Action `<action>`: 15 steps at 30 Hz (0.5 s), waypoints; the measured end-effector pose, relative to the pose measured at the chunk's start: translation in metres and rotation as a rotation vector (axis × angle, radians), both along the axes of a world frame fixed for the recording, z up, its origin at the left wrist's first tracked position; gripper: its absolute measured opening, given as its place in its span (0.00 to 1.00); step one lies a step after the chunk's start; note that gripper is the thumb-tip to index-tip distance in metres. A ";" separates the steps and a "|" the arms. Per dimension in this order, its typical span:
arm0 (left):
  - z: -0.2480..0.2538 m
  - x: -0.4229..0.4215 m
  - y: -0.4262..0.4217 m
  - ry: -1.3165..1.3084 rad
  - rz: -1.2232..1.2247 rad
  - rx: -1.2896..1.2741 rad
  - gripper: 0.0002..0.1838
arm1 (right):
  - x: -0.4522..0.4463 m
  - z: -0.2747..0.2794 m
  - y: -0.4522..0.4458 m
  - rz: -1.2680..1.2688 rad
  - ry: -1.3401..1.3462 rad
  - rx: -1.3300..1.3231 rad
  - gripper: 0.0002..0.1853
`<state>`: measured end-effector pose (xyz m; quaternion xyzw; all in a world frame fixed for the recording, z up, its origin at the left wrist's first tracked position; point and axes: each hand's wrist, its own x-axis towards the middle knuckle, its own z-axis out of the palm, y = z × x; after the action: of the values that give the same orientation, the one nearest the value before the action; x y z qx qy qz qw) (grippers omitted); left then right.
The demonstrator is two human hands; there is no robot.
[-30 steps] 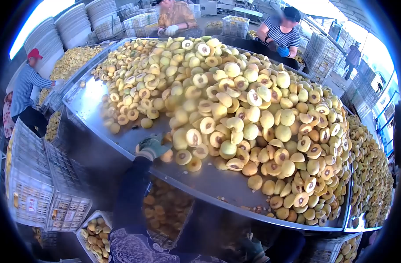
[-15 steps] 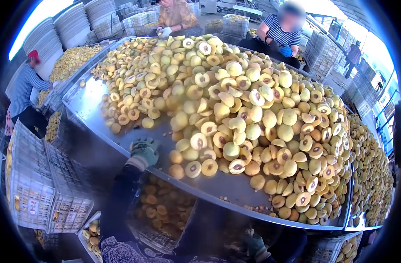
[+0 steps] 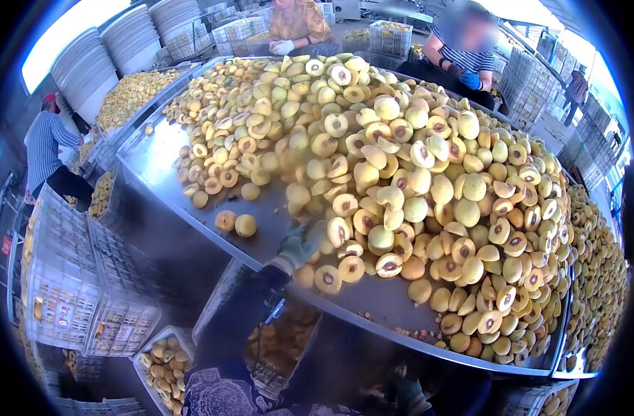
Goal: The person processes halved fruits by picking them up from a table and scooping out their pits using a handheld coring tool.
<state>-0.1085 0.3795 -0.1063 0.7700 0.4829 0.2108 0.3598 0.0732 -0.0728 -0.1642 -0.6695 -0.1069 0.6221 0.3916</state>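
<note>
My left hand (image 3: 299,248), in a grey-green glove, reaches over the near edge of the metal table (image 3: 237,239). Its fingers stretch toward the pile of halved yellow peaches (image 3: 400,201) and touch its near side; they are slightly blurred. Many halves lie cut side up with a brown centre. Two loose peach halves (image 3: 235,222) rest on bare metal left of that hand. Low in the view, in shadow below the table edge, is my gloved right hand (image 3: 410,396). Its fingers are too dark to make out, and so is anything in them.
Beneath the table edge, a crate (image 3: 306,343) holds peach halves. Stacked white crates (image 3: 88,298) and a filled crate (image 3: 150,371) stand at the left. Across the table are two people, one in a striped shirt (image 3: 450,52); another person (image 3: 50,149) works at far left.
My left hand has moved right, from bare metal to the pile's near edge. Two peach halves now show on the metal near its former spot. The whole view has shifted slightly.
</note>
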 end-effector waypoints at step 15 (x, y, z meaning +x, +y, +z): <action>0.052 0.083 -0.130 -0.012 -0.339 0.044 0.33 | -0.009 0.032 -0.007 0.925 -1.677 0.717 0.20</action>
<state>-0.0254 0.2490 -0.0540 0.8467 0.3393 0.1622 0.3763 0.0642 -0.0797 -0.1320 -0.6261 -0.7742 -0.0252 0.0895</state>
